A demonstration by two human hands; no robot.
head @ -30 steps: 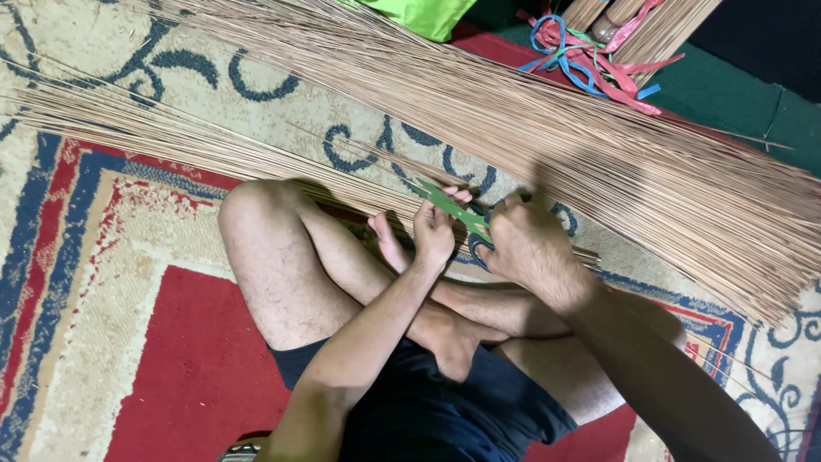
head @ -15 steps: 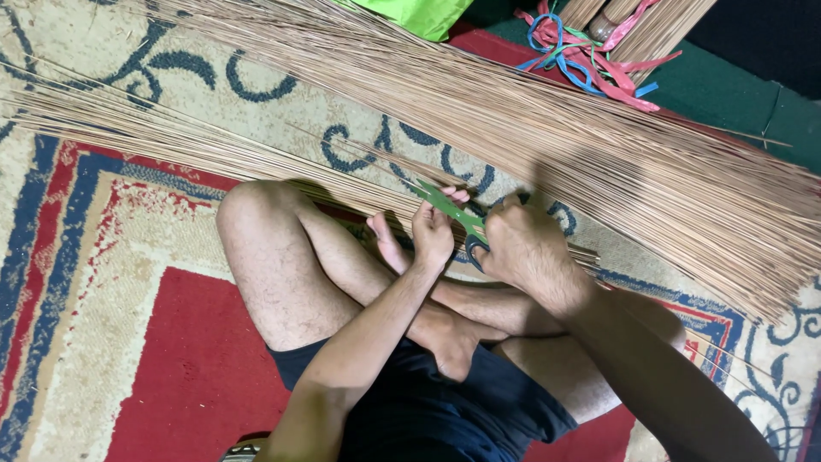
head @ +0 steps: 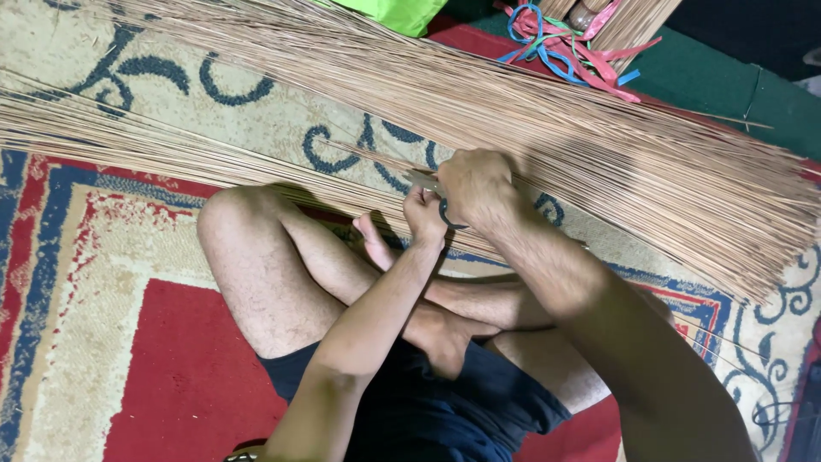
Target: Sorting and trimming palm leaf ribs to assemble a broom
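Patterned red, cream and blue carpet [head: 111,282] lies under a person sitting cross-legged on it. Just past the knees, the left hand [head: 425,216] pinches a thin stick [head: 376,156], fingers pressed together. Touching it, the right hand [head: 475,190] curls closed around dark-handled scissors [head: 446,216]. Beyond them spreads a long pile of tan sticks [head: 547,120]; farther off lie coloured ribbons [head: 569,43] and green cloth [head: 393,12].

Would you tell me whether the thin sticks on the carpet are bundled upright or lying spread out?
Lying spread out: the thin sticks lie flat, fanned across the carpet.
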